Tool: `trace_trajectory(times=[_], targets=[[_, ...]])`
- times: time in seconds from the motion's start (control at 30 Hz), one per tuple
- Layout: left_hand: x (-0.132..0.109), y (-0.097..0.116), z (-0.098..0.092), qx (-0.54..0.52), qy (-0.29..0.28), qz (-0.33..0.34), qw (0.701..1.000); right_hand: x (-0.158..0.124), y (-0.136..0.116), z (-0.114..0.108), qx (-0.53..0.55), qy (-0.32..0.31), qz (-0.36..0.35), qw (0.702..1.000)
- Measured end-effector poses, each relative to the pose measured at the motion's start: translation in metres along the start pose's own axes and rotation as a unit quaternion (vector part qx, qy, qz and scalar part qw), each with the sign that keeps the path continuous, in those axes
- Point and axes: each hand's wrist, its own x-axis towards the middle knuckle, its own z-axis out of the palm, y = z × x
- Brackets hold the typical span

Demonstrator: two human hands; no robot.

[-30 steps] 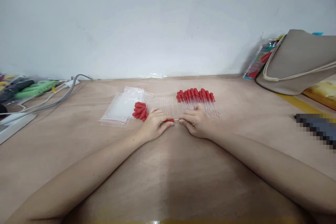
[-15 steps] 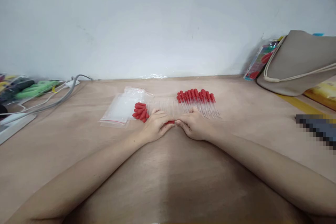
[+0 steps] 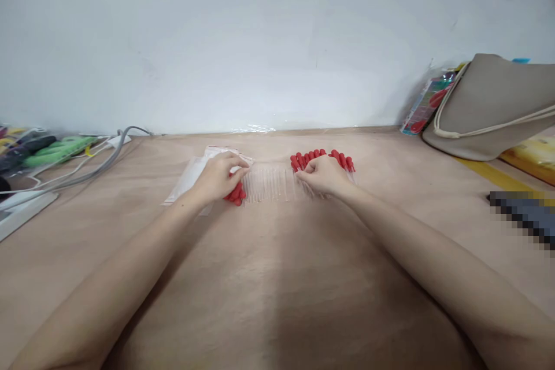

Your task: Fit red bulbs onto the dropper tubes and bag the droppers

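Two rows of clear droppers with red rubber bulbs lie on the tan table [image 3: 277, 277]. My left hand [image 3: 217, 176] rests curled over the left cluster of red bulbs [image 3: 236, 193], its fingers at the edge of the clear zip bags [image 3: 191, 176]. My right hand [image 3: 323, 176] sits curled over the right row of droppers [image 3: 323, 157], fingertips pinched at a red bulb. Between the hands the clear glass tubes [image 3: 271, 185] lie side by side.
A beige bag [image 3: 489, 107] stands at the back right with a colourful packet [image 3: 422, 104] behind it. Grey cables [image 3: 91, 165] and green items [image 3: 56, 149] lie at the far left. A pixelated patch [image 3: 522, 217] sits at the right edge.
Both hands have moved apart and away from me, from one dropper held between them to the two separate groups. That dropper is no longer between the hands.
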Motion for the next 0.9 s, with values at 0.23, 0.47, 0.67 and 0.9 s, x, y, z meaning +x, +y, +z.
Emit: trace_trajectory(times=[0.23,0.47,0.67,0.9], targets=[[0.003,-0.028,-0.016,-0.046,-0.111,-0.120,0.985,0.020,-0.021,0.030,-0.135,0.019,0.027,0.990],[0.003,-0.023,-0.015,-0.026,-0.167,-0.149,0.974,0.020,-0.020,0.034,-0.179,0.016,0.027,0.983],[0.002,-0.032,-0.006,0.025,-0.128,-0.156,0.979,0.012,-0.021,0.026,-0.191,0.005,0.016,0.981],[0.000,-0.034,0.003,-0.018,-0.128,-0.214,0.968,0.013,-0.018,0.020,-0.163,-0.009,0.042,0.986]])
